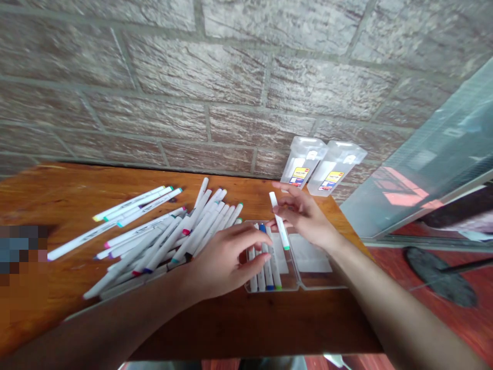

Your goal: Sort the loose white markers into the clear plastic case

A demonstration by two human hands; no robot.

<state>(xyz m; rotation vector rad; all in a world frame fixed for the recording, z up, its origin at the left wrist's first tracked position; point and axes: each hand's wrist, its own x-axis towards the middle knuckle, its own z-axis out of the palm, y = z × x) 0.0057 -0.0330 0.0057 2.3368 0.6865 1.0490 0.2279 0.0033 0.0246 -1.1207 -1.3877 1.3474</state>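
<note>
My right hand (302,213) pinches a white marker (279,221) with a green lower end, tilted above an open clear plastic case (296,280). My left hand (233,254) reaches over the left part of that case, its thumb and index finger apart. Beneath its fingertips several markers (269,280) lie side by side in the case, some with blue or green ends. Whether the left fingers touch them I cannot tell. Left of my left hand is a loose heap of white markers (154,246) with coloured ends, partly hidden by my forearm.
Two upright translucent plastic cases (331,169) with yellow labels stand at the back right of the wooden table (231,324), against a brick wall (231,77). A few markers (134,203) lie apart at the left. A black round base (441,277) stands on the floor at right.
</note>
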